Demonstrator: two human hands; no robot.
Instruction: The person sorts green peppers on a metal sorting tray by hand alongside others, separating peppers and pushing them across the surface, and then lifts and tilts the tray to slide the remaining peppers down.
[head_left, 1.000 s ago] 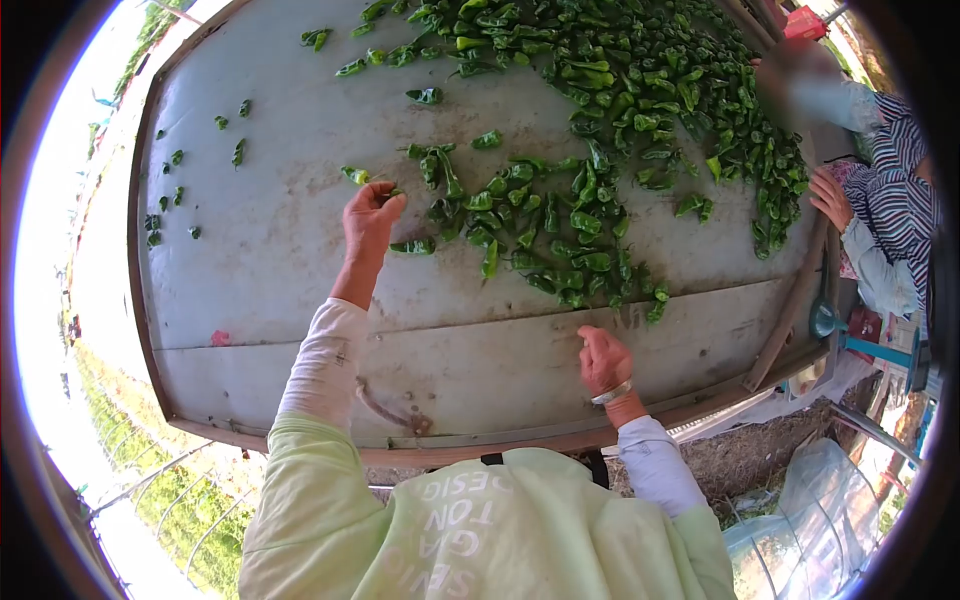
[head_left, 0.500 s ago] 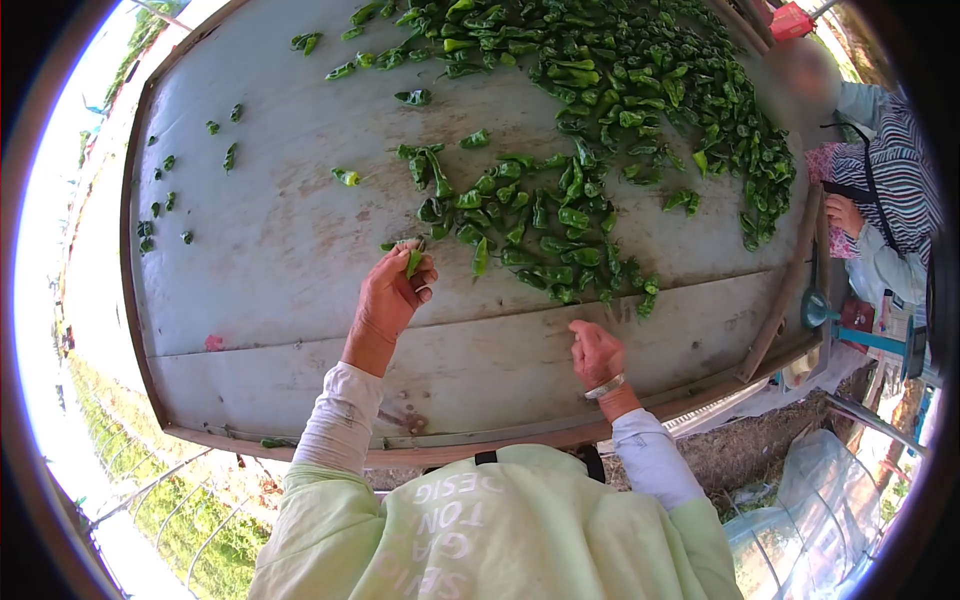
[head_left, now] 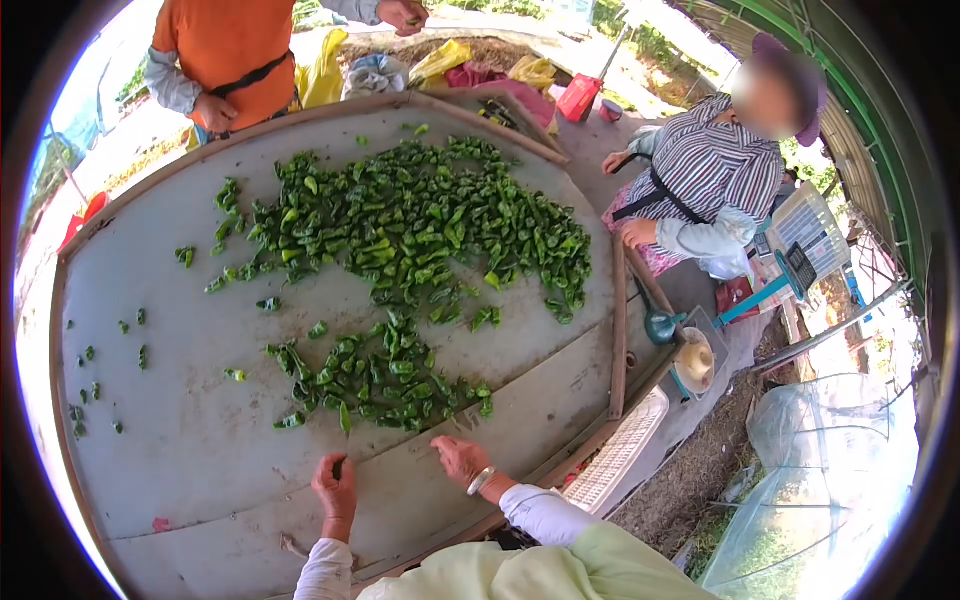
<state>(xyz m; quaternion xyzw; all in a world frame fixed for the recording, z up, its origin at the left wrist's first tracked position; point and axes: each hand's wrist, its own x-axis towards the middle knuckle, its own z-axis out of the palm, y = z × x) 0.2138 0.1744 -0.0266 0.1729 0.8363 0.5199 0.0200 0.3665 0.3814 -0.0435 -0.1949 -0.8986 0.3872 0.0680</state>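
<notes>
My left hand (head_left: 336, 488) is held above the near part of the sorting table, its fingers curled closed. A dark patch shows between the fingertips, too small to name. To its right, my right hand (head_left: 462, 462), with a bracelet at the wrist, has its fingers bent inward; its palm is hidden. Just beyond both hands is a loose cluster of green peppers (head_left: 370, 385). One light green pepper (head_left: 345, 416) points towards me at that cluster's near edge. Behind it spreads a larger heap of green peppers (head_left: 420, 220).
Wooden edging (head_left: 619, 340) borders the grey table top (head_left: 190, 330). Small peppers (head_left: 89, 353) are scattered at the left. One person in orange (head_left: 228, 50) stands across the table; another in stripes (head_left: 700, 165) is at the right. A white crate (head_left: 625, 450) sits below the right edge.
My view has swung up and right, bringing the person in orange into sight. The green pepper that showed clearly in my left fingers is no longer distinct. Both hands appear further from the cluster.
</notes>
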